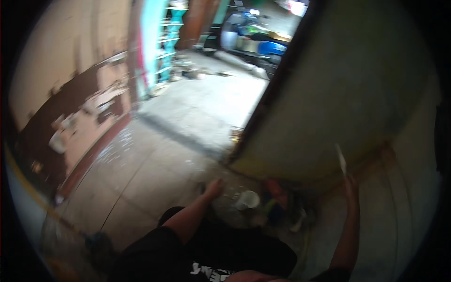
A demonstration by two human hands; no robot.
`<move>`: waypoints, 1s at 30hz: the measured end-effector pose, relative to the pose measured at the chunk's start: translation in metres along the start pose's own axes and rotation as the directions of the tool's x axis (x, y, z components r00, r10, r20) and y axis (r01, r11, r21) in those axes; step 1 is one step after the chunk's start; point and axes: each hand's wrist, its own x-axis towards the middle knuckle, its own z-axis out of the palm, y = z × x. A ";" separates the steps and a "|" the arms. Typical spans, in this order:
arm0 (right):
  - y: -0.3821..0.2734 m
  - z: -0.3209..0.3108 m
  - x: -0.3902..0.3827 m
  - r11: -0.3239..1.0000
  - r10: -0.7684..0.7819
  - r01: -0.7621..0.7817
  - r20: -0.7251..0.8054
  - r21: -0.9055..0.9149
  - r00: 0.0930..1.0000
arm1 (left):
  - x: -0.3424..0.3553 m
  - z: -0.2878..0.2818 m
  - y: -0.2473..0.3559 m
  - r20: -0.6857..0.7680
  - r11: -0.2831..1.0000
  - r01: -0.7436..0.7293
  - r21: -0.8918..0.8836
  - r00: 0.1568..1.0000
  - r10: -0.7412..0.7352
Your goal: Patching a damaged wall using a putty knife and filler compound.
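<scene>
My right hand (pixel 350 185) grips a thin, pale, blade-like tool (pixel 341 160), raised near the dull wall (pixel 347 84) on the right. My left hand (pixel 213 188), fingers curled, is low in front of me; a small dark shape by its fingers is too blurred to name. A white container (pixel 247 200) lies below and right of that hand, beside a pile of red (pixel 277 191) and dark items. My legs in dark clothing show beneath my arms.
An open doorway leads to a bright floor (pixel 197 108), with a teal shelf (pixel 167 47) and a blue basin (pixel 272 48) beyond. The left wall has peeling patches (pixel 94 122). A long yellowish handle (pixel 56 216) slants at lower left.
</scene>
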 end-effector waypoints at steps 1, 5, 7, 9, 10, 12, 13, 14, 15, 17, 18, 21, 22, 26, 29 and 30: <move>0.017 0.002 -0.021 0.992 0.017 -0.018 0.014 0.127 1.000 | 0.002 0.002 0.027 0.018 0.998 0.047 -0.051 0.999 -0.046; 0.083 0.100 -0.062 0.930 0.035 -0.038 0.014 0.365 0.999 | -0.003 -0.007 0.047 -0.006 0.997 0.048 -0.067 0.999 -0.048; 0.171 0.150 -0.057 0.941 -0.139 0.138 -0.017 0.310 0.990 | -0.006 -0.014 0.060 0.007 0.997 0.051 -0.066 0.999 -0.051; 0.182 0.210 -0.083 0.954 -0.139 0.137 -0.011 0.267 0.990 | -0.011 -0.022 0.057 -0.005 0.998 0.044 -0.041 0.999 -0.044; 0.173 0.227 -0.104 0.967 -0.083 0.089 -0.035 0.238 0.996 | -0.012 -0.023 0.057 -0.033 0.998 0.060 -0.026 0.998 -0.061; 0.189 0.230 -0.106 0.938 -0.326 0.318 -0.034 -0.138 0.945 | -0.013 -0.023 0.060 0.009 0.999 0.027 -0.029 1.000 -0.026; 0.197 0.229 -0.112 0.725 -0.529 0.466 0.024 -0.507 0.848 | -0.009 -0.023 0.060 0.005 0.999 0.029 -0.017 1.000 -0.028; 0.188 0.233 -0.116 0.732 -0.514 0.468 0.050 -0.495 0.856 | -0.010 -0.019 0.053 -0.008 0.999 0.030 -0.032 0.999 -0.031; 0.176 0.241 -0.114 0.699 -0.521 0.462 0.054 -0.546 0.852 | -0.013 -0.017 0.043 -0.022 0.998 0.034 -0.047 0.999 -0.035; 0.185 0.247 -0.112 0.669 -0.529 0.435 0.024 -0.603 0.848 | -0.015 -0.014 0.051 0.005 0.998 0.045 -0.045 0.999 -0.045; 0.202 0.257 -0.104 0.816 -0.491 0.436 -0.057 -0.379 0.869 | -0.014 -0.013 0.058 0.030 0.997 0.052 -0.049 0.998 -0.051; 0.262 0.278 -0.069 0.915 -0.349 0.374 -0.168 0.149 0.922 | -0.016 -0.016 0.067 0.106 0.998 0.059 -0.014 0.993 -0.058; 0.274 0.280 -0.057 0.933 -0.287 0.308 -0.130 0.187 0.949 | -0.016 -0.014 0.065 0.112 0.998 0.062 -0.006 0.992 -0.061; 0.270 0.287 -0.056 0.957 -0.263 0.263 -0.013 0.119 0.965 | -0.014 -0.014 0.056 0.109 0.998 0.042 0.037 0.993 -0.046; 0.229 0.288 -0.075 0.925 -0.265 0.260 -0.021 0.278 0.964 | -0.013 -0.014 0.049 0.099 0.998 0.041 0.042 0.994 -0.045; 0.213 0.286 -0.080 0.925 -0.263 0.258 -0.021 0.277 0.965 | -0.012 -0.013 0.047 0.095 0.998 0.033 0.051 0.995 -0.038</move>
